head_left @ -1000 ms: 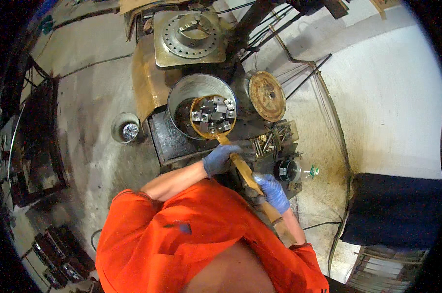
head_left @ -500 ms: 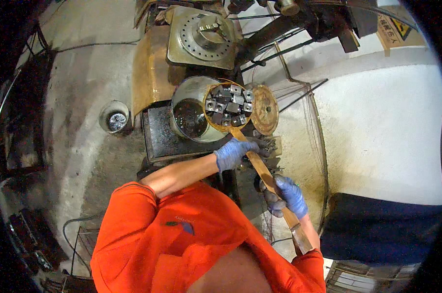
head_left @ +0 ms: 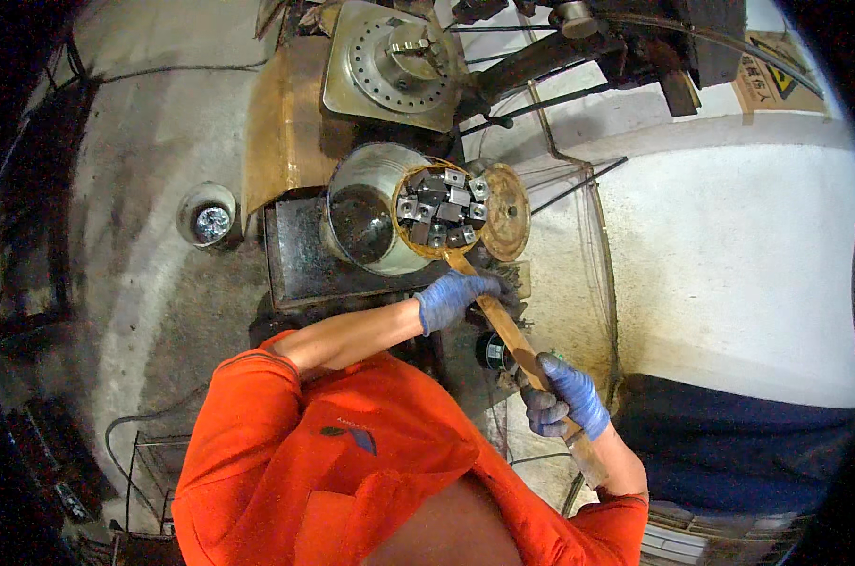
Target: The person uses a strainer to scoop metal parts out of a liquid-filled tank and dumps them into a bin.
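A round basket point(head_left: 399, 247) with a rusty yellow rim holds several small metal blocks point(head_left: 451, 209) with drilled holes. Its long wooden handle point(head_left: 509, 332) slants down to the right. My left hand point(head_left: 446, 300), in a blue and dark glove, is closed round the handle just below the basket. Farther down, my right hand point(head_left: 569, 396), gloved alike, grips the same handle near its lower end. The basket overlaps the right side of a large metal bucket point(head_left: 352, 174), whose inside bottom looks dark and wet.
A rusty round disc point(head_left: 506, 212) stands beside the basket. Beyond the bucket is a machine table with a chuck point(head_left: 410, 57). A small pail point(head_left: 192, 212) with shiny contents sits left on the floor. A dark can point(head_left: 493, 351) shows near the handle, and dark cloth point(head_left: 729, 443) hangs right.
My right hand has shifted down and right toward the handle's end, uncovering the dark can. My left hand and the basket stay nearly in place; the surroundings shift slightly leftward in view.
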### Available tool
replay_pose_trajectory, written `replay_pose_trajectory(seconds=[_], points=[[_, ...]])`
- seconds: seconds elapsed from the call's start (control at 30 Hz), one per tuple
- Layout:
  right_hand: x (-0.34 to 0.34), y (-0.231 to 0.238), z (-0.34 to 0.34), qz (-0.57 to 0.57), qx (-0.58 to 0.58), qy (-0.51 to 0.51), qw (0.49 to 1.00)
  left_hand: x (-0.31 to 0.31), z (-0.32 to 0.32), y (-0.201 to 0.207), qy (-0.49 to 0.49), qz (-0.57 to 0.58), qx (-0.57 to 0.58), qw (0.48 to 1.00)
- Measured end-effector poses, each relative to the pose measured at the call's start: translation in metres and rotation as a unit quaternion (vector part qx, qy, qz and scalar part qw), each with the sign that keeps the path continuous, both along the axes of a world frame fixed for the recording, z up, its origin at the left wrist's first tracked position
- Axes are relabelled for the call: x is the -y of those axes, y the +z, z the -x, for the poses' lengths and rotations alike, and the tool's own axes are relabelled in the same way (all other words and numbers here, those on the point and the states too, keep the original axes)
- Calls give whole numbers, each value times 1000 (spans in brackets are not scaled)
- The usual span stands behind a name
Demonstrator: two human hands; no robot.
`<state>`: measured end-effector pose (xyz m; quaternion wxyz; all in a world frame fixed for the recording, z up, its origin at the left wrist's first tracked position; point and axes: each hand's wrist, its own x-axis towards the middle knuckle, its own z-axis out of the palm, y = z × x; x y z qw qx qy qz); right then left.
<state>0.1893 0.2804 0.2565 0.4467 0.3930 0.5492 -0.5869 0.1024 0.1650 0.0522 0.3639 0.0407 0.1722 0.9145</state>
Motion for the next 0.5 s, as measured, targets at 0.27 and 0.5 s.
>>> replay_pose_trajectory(seconds=[0.27,0.5], points=[[-8,1,-4,15,16,-38,999,23,-6,25,-10,64,-68,996],[10,10,-10,-48,-48,-22,997,1,1,6,-22,20,-27,999]])
